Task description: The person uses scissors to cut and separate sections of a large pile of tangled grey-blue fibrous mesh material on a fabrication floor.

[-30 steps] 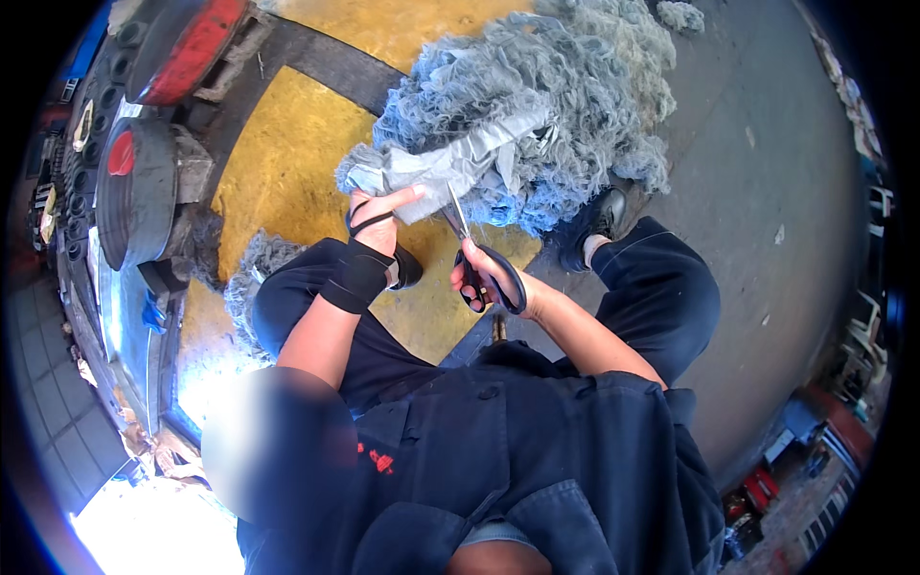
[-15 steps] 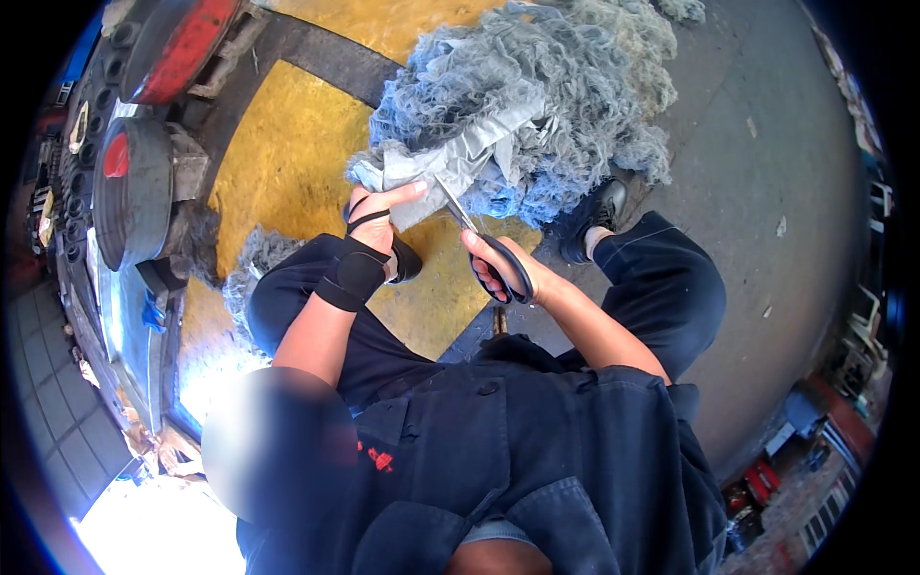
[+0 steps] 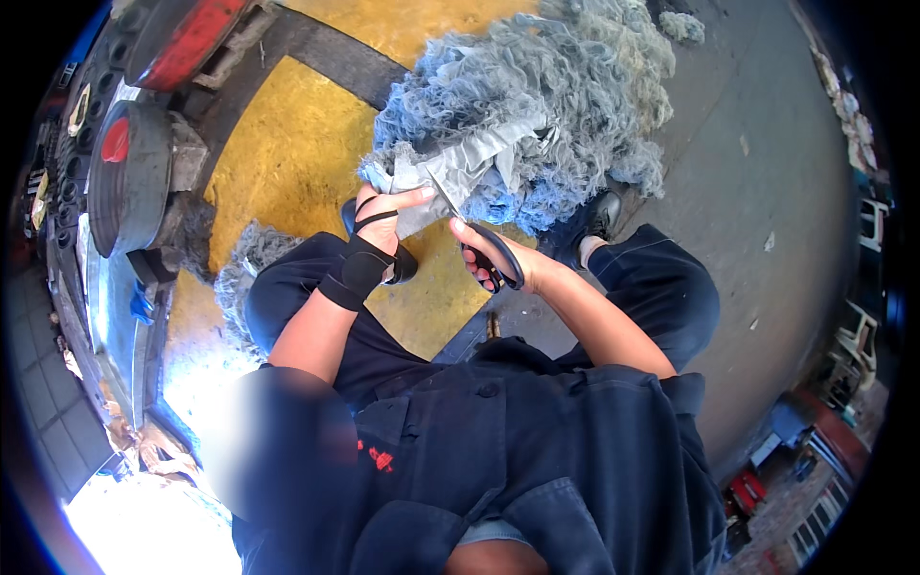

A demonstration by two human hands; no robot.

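Observation:
My left hand (image 3: 380,218), with a black wrist wrap and straps on it, grips the edge of a silvery grey cloth strip (image 3: 467,159). The strip lies along the near side of a big heap of shaggy blue-grey fibre (image 3: 546,86). In my right hand (image 3: 476,251) is a pair of scissors (image 3: 515,265) with black handles, my fingers through the loops. Their blades point up and left at the strip, just right of my left thumb. Whether the blades are parted or closed on the cloth cannot be made out.
A smaller tuft of grey fibre (image 3: 251,264) lies beside my left knee. Round dark drums with red marks (image 3: 129,177) stand at the left. The floor has yellow panels (image 3: 287,144) and dark grey concrete (image 3: 757,220). Red boxes (image 3: 747,494) and other items sit at the far right.
My right hand and the scissors have shifted slightly left, nearer my left hand. My left hand has moved a little right and keeps its grip on the cloth strip.

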